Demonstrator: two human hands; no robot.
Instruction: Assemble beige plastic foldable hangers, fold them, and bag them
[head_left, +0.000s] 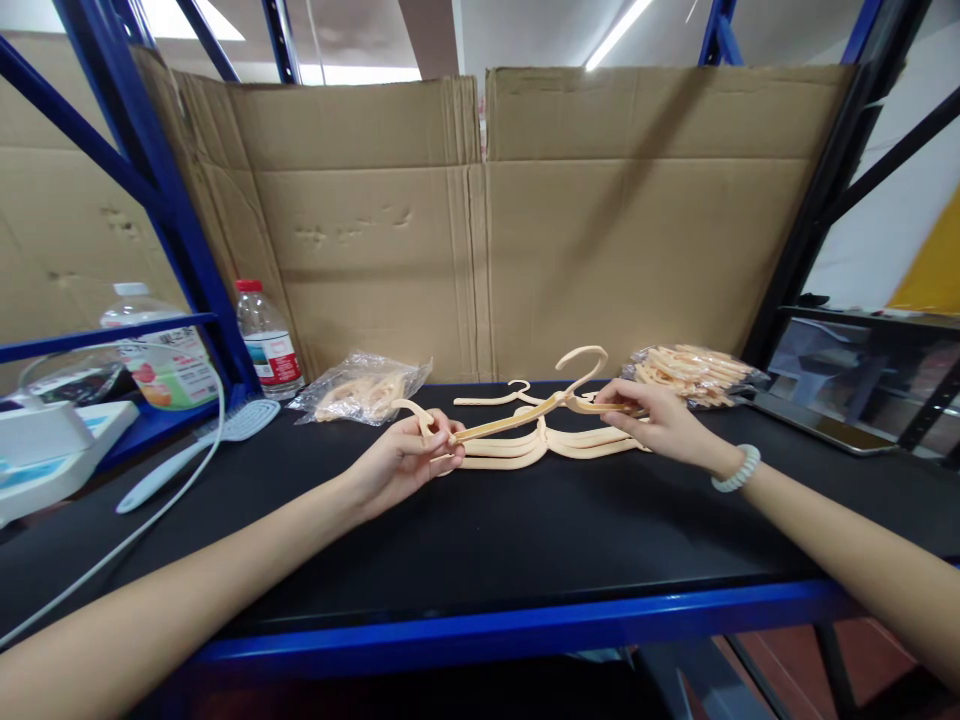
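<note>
My left hand [401, 462] is closed around one end of a cream plastic clothes hanger [517, 418]. A curved cream piece [411, 407] sticks up from the same fingers; I cannot tell whether it is separate. My right hand [656, 420] pinches the hanger's other arm, and its hook points up between the hands. Behind and below lie several more cream hangers [502, 460] side by side on the black tabletop [495, 540], partly covered by the held one. Farther back is another hanger [480, 401].
Clear bags of cream parts lie at the back left [364, 390] and back right [694, 372]. A hairbrush [251, 420], white cable [169, 505], red-capped bottle [266, 340] and larger bottle [161, 350] are on the left. Cardboard [360, 250] walls the back; a phone-like slab [817, 425] lies right.
</note>
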